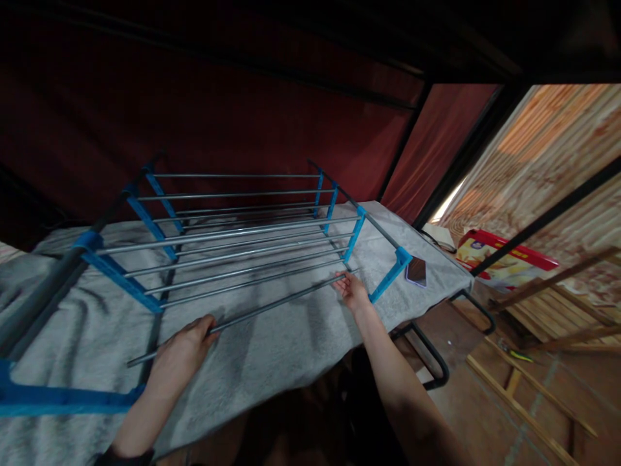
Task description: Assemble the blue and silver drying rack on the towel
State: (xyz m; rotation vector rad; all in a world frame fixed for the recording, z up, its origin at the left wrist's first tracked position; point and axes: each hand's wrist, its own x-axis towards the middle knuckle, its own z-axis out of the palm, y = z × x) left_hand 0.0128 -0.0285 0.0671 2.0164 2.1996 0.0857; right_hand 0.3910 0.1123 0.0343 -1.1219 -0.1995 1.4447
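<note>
A loose grey metal tube (276,303) slants across the front of a partly built rack, low above a grey cloth. My left hand (184,346) is wrapped round it near its left end, which sticks out past my wrist. My right hand (350,290) pinches it close to the right end, beside a blue plastic bracket (391,278). Several tubes (233,234) span the rack between blue brackets (123,275). At the near left, another blue bracket (63,400) has no tube in its front end. Dark side poles (381,230) run along both ends of the rack.
The grey cloth (286,362) covers the surface under the rack. A phone (416,271) lies on it at the right. Beyond the edge are black metal loops (427,356), a red and yellow box (504,255) and wooden frames (528,395). A dark red wall (242,123) stands behind.
</note>
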